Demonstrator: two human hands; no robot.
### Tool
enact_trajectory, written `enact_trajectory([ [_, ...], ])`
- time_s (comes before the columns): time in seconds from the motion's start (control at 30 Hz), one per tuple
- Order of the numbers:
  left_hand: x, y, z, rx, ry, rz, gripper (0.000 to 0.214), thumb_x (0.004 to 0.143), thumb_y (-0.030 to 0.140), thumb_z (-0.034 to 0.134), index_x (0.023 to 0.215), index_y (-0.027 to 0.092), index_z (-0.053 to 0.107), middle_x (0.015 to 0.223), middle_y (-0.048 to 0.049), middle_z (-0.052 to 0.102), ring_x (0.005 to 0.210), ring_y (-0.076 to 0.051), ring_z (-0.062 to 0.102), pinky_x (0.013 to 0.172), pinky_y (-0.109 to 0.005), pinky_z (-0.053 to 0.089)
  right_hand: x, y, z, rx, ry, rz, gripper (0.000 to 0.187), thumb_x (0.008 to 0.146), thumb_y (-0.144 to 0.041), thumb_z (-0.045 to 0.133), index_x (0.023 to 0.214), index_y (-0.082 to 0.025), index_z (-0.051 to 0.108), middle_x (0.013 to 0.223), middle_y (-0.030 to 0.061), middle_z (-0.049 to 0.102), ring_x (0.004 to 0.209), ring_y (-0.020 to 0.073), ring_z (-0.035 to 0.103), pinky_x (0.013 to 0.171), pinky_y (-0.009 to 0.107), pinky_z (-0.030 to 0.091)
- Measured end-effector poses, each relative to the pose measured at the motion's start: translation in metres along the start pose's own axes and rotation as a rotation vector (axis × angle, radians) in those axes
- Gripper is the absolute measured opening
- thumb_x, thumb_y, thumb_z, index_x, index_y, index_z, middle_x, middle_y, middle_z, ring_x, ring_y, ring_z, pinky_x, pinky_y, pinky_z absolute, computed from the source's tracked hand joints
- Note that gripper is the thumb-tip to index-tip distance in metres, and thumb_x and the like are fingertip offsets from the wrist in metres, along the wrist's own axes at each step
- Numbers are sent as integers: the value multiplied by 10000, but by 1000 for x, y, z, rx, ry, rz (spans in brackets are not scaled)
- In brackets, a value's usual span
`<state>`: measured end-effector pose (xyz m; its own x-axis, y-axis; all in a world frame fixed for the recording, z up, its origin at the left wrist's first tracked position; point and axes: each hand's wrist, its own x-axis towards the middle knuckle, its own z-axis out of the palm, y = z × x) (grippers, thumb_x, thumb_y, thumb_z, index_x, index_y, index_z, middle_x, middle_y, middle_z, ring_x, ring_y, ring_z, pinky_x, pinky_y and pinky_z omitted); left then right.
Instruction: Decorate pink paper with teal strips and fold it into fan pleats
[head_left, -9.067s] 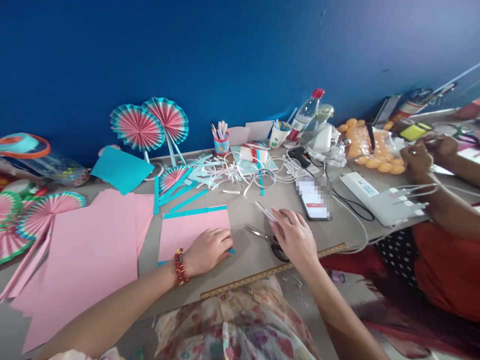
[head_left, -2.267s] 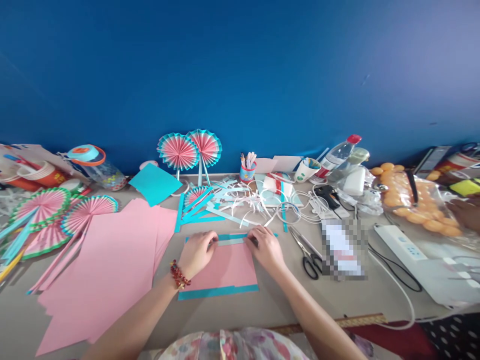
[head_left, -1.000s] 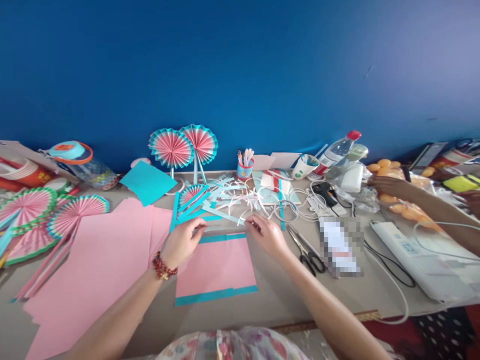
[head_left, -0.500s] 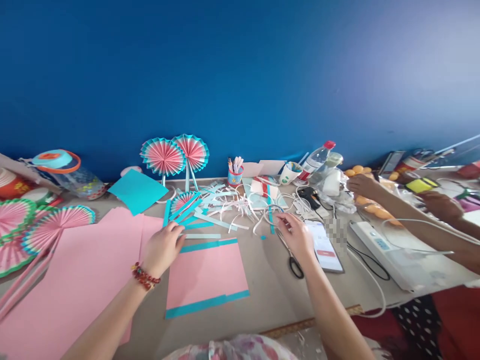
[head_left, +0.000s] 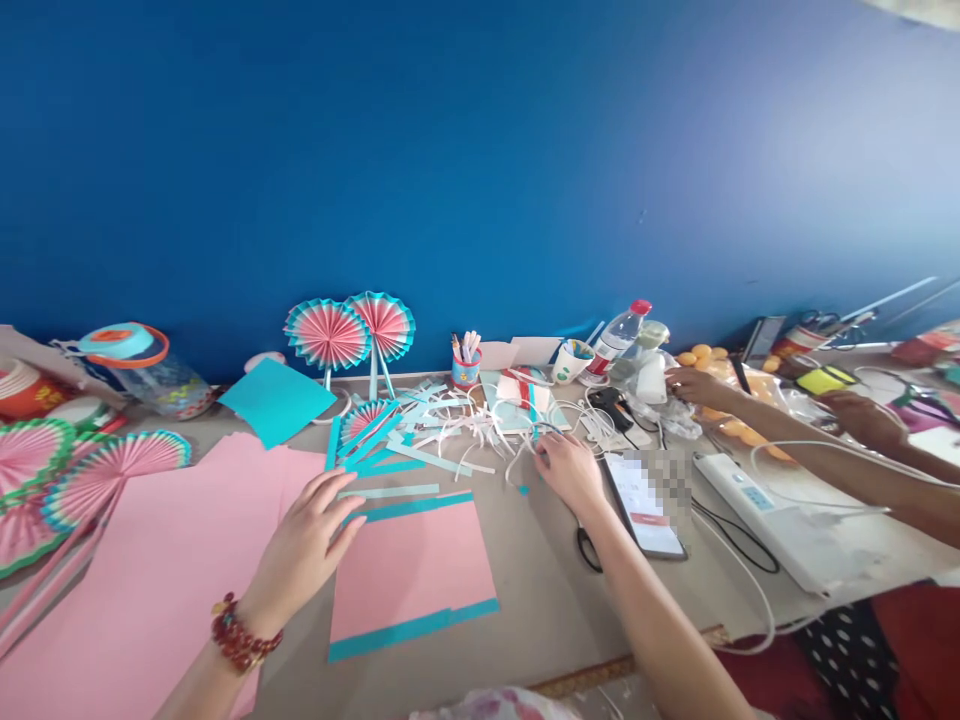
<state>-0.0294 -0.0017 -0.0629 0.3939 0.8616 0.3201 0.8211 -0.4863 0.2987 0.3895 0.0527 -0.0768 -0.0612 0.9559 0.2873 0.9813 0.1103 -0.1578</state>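
A pink sheet with teal strips along its top and bottom edges (head_left: 412,570) lies in front of me. My left hand (head_left: 307,545) rests open at its upper left corner, fingers spread and flat, fingertips near a loose pale teal strip (head_left: 386,491). My right hand (head_left: 566,470) reaches to the right of the sheet, at the edge of a heap of white and teal paper strips (head_left: 450,425). Its fingers curl down, and what they grip is hidden. The scissors (head_left: 585,545) lie under my right forearm with only a handle loop showing.
A phone (head_left: 645,500) lies right of my right hand, then a white power strip (head_left: 757,500) with cables. Another person's hands (head_left: 694,385) work near a bag of oranges. Large pink sheets (head_left: 150,560), paper fans (head_left: 345,335), a pen cup (head_left: 465,365) and a bottle (head_left: 619,340) surround me.
Both hands held a pale strip at the sheet's top edge. They let go; my right hand moved right to the strip heap, and my left hand spread flat at the sheet's corner.
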Motion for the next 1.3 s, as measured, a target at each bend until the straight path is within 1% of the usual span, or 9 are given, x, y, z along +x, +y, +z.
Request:
enact_trajectory([
  [0.13,-6,3,-5,-56,-5,-23,264,968,358,460,1050,280,698,1306,-59,607,1251,-265,544,1016,-434,516,6,13,-19,82,45,56,143,885,-277,476,907,-223,607,784,40,693,719,196,601,674,296,405],
  [0.3,-3,9,-4,-155,-39,-42,264,973,381,459,1063,293,691,1282,-36,627,1153,-219,622,948,-339,555,29,38,-51,819,278,296,177,762,-385,604,844,-232,568,717,10,668,689,181,577,681,301,441],
  [0.4,1,16,-3,-227,-50,-32,250,965,374,472,1054,300,693,1280,-29,632,1144,-208,632,903,-298,571,42,45,-67,1036,401,346,198,771,-428,530,766,-236,483,573,-38,526,571,148,506,665,320,476],
  [0.5,4,24,-6,-335,-46,-69,238,960,381,489,1039,297,697,1274,-36,635,1139,-207,633,904,-295,568,42,33,-81,1118,407,312,191,791,-415,496,728,-239,461,511,-70,384,504,126,433,662,331,498],
  [0.57,7,31,-9,-450,-28,-112,234,958,383,502,1013,276,703,1212,-49,663,1115,-206,638,932,-309,552,31,8,-87,1193,300,245,156,797,-370,547,744,-231,499,523,-68,380,511,121,436,647,310,491],
  [0.7,14,53,-16,-680,16,-209,214,943,355,536,970,231,707,1050,-59,707,1026,-193,647,833,-277,561,-3,-63,-88,1065,-115,-29,131,869,-342,531,823,-221,555,598,-28,509,557,133,499,555,260,434],
  [0.77,18,64,-20,-775,20,-239,191,931,345,562,969,216,698,1034,-59,704,1014,-190,643,832,-277,555,-19,-93,-86,917,-222,-200,130,899,-323,517,842,-219,569,691,-4,570,612,132,520,579,252,433],
  [0.97,21,82,-32,-947,34,-250,151,904,334,622,939,191,657,980,-55,671,943,-178,633,795,-273,527,-35,-129,-79,798,-233,-473,97,943,-260,483,904,-213,558,784,21,590,669,132,530,608,243,432],
  [1.3,25,79,-28,-968,-17,-237,164,903,329,633,835,180,621,832,-13,617,790,-135,574,740,-251,465,-36,-143,-77,767,-145,-617,69,925,-171,481,895,-214,526,717,6,564,670,139,497,622,249,412],
])
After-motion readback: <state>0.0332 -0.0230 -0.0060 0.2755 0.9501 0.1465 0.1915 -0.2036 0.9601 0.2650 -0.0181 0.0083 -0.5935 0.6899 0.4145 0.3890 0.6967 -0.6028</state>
